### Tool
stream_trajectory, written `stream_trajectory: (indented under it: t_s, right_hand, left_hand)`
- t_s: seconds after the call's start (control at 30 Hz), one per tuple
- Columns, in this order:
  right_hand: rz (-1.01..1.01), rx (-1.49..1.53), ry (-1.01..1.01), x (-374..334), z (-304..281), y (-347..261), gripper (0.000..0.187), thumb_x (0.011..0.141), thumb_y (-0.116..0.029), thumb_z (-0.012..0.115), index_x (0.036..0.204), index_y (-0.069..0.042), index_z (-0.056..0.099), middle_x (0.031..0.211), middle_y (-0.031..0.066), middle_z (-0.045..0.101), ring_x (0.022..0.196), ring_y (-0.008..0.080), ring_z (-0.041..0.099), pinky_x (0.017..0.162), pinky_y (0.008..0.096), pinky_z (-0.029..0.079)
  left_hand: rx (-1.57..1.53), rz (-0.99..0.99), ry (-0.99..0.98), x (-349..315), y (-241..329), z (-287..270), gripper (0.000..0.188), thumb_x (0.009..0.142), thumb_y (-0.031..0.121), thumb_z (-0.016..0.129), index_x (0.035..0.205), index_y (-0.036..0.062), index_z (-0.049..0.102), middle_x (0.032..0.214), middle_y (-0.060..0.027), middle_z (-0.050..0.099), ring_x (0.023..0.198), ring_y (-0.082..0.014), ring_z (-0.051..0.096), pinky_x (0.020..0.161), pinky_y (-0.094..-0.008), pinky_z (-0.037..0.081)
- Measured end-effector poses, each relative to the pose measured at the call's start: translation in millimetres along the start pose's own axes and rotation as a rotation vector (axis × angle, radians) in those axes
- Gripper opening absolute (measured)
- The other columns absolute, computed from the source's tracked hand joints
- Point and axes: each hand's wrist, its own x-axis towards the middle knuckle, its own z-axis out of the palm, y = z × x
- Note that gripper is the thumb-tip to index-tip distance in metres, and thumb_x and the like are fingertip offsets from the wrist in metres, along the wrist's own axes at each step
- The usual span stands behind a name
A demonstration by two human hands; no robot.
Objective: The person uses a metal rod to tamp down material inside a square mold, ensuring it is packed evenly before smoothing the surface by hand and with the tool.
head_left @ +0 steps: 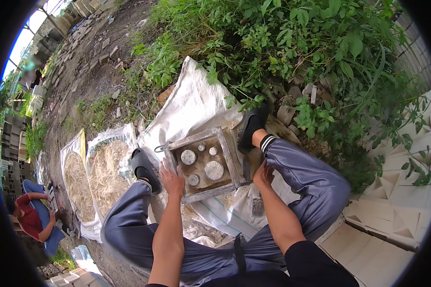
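Note:
A square, mortar-caked frame (199, 139) lies on white woven sacking between my feet. Inside it are several round, pale grey discs of different sizes, the largest disc (214, 170) toward the near right. My left hand (172, 182) straddles the frame's left wall, with the thumb at the inner side and the fingers stretched along the outside. Beyond the right wall, my right hand (263, 174) is low beside a dark upright piece (245, 168); its fingers are partly hidden. Below it lies a small dark block (257, 207).
Two open sacks of sandy powder (107, 167) stand to the left. Leafy plants (292, 52) crowd the far side over broken bricks. Pale stacked blocks (388, 210) rise at the right. At the far left another person (31, 217) in a red top sits working.

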Motion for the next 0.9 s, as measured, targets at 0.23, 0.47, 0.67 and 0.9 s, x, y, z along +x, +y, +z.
stream_trajectory:
  t_s: [0.23,0.47,0.67,0.9]
  right_hand:
    - [-0.090,0.257,-0.314,29,18,37,0.064,0.084,-0.015,0.062,0.135,0.007,0.031,0.124,0.0301,0.053,0.115,0.0435,0.054,0.096,0.0460,0.046]
    - [-0.037,0.511,-0.093,1,-9,42,0.057,0.083,-0.028,0.065,0.118,0.011,0.043,0.106,0.0335,0.060,0.101,0.0451,0.060,0.087,0.0481,0.049]
    - [0.137,0.786,0.174,-43,-86,13,0.050,0.086,-0.038,0.062,0.094,0.011,0.062,0.092,0.0292,0.065,0.089,0.0432,0.064,0.080,0.0468,0.048]
    - [-0.363,1.103,0.005,-80,-206,-62,0.047,0.092,-0.033,0.060,0.059,-0.001,0.049,0.050,0.0043,0.050,0.047,0.0162,0.048,0.049,0.0364,0.041]
  left_hand:
    - [0.031,0.607,-0.178,-42,47,-15,0.057,0.082,0.024,0.063,0.131,0.0014,0.045,0.131,-0.0186,0.046,0.122,-0.0330,0.044,0.104,-0.0437,0.034]
    - [0.198,0.536,-0.548,-61,68,-21,0.059,0.081,0.030,0.064,0.131,0.0035,0.046,0.130,-0.0165,0.050,0.124,-0.0306,0.045,0.104,-0.0445,0.034]
    - [0.398,0.670,-0.422,-70,53,-29,0.083,0.085,0.051,0.056,0.144,-0.0013,0.031,0.148,-0.0186,0.036,0.142,-0.0285,0.024,0.117,-0.0520,0.004]
    - [0.468,0.585,-0.607,-60,68,-23,0.088,0.085,0.056,0.055,0.145,-0.0013,0.027,0.146,-0.0188,0.038,0.143,-0.0278,0.023,0.117,-0.0534,0.000]
